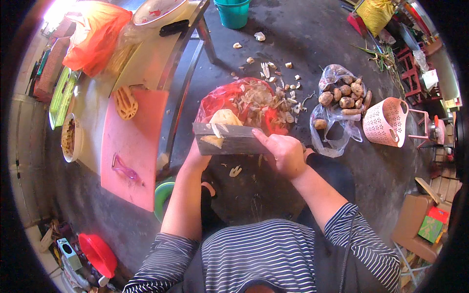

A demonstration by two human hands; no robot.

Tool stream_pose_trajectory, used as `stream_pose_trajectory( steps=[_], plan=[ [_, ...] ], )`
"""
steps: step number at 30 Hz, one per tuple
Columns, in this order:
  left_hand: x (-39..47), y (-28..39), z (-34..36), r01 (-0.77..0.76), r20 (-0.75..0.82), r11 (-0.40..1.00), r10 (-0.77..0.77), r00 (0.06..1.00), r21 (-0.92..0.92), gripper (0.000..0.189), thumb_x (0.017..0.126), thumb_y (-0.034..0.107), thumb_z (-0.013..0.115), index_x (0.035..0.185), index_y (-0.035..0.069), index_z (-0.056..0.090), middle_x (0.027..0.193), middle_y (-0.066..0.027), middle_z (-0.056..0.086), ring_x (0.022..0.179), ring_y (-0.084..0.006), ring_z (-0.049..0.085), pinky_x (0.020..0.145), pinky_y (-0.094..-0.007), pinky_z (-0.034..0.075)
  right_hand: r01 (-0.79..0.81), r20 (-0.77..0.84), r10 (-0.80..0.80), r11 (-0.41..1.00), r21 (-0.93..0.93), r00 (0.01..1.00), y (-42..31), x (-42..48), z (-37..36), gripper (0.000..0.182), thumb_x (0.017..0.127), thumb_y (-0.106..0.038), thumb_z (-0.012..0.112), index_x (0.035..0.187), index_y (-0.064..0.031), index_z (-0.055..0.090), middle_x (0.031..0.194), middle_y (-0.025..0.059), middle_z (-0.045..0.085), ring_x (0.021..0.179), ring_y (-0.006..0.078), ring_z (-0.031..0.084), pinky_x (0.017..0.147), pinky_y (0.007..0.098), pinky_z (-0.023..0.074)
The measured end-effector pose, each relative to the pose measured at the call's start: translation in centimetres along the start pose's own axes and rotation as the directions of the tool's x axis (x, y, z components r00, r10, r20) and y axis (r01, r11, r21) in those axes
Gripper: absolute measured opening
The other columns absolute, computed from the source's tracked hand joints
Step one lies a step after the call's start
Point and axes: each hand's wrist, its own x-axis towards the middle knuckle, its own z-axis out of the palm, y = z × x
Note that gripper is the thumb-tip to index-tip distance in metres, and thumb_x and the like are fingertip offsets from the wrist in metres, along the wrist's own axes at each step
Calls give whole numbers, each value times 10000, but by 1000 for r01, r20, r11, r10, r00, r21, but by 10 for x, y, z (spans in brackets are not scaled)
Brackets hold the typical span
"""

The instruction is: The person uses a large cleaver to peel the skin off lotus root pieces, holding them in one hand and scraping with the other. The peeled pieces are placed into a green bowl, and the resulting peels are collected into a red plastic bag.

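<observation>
My right hand (pixel 284 152) grips the handle end of a broad-bladed cleaver (pixel 238 145), its thumb along the blade's upper edge. Pale peeled pieces cling to the blade's face. Behind the blade shows a pale peeled root (pixel 224 117), with my left hand (pixel 199 155) at it, its fingers mostly hidden by the blade. Below lies a red plastic bag (pixel 216 97) heaped with peelings (pixel 256 97). On the pink cutting board (pixel 132 146) at the left lie a cut piece of lotus root (pixel 125 102) and a purple-handled peeler (pixel 126 171).
Clear bags (pixel 331 141) with brown, unpeeled roots (pixel 346 95) lie on the floor at the right, beside a pink perforated basket (pixel 381 121). Peelings scatter across the floor. A steel-framed table (pixel 172 55) holds a bowl and an orange-red bag (pixel 99 36). A teal bucket (pixel 232 14) stands ahead.
</observation>
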Motion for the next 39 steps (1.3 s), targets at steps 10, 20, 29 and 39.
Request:
stream_pose_trajectory(
  steps=[10,20,29,39],
  plan=[
    [-1,18,6,43,43,998,-45,998,40,768,756,189,785,1399,-2,411,1262,-90,568,1184,-198,545,1020,-334,419,-362,4,365,925,-114,931,35,-22,24,460,809,-74,614,1259,-164,636,815,122,665,743,320,674,645,444,537],
    [1,-6,-7,130,-95,992,-129,987,-3,580,845,110,717,1368,40,476,1263,-64,573,1135,-165,560,966,-323,475,65,-2,-65,996,-65,998,-7,-6,15,524,775,-91,601,1299,-95,617,665,63,525,597,246,588,548,386,485],
    [1,7,3,103,35,994,-105,994,33,730,735,230,798,1341,-17,473,1201,-102,594,1122,-183,575,971,-325,454,-555,187,643,747,-367,742,54,-29,35,325,891,-159,555,1193,-149,675,805,144,691,740,352,686,681,470,544],
    [2,4,10,-93,16,735,112,994,672,947,678,251,896,1410,-27,364,1289,-120,534,1206,-195,532,1032,-337,435,-809,296,767,459,366,569,31,-17,53,326,958,-291,625,897,27,658,717,110,698,630,210,663,618,353,506]
  ],
)
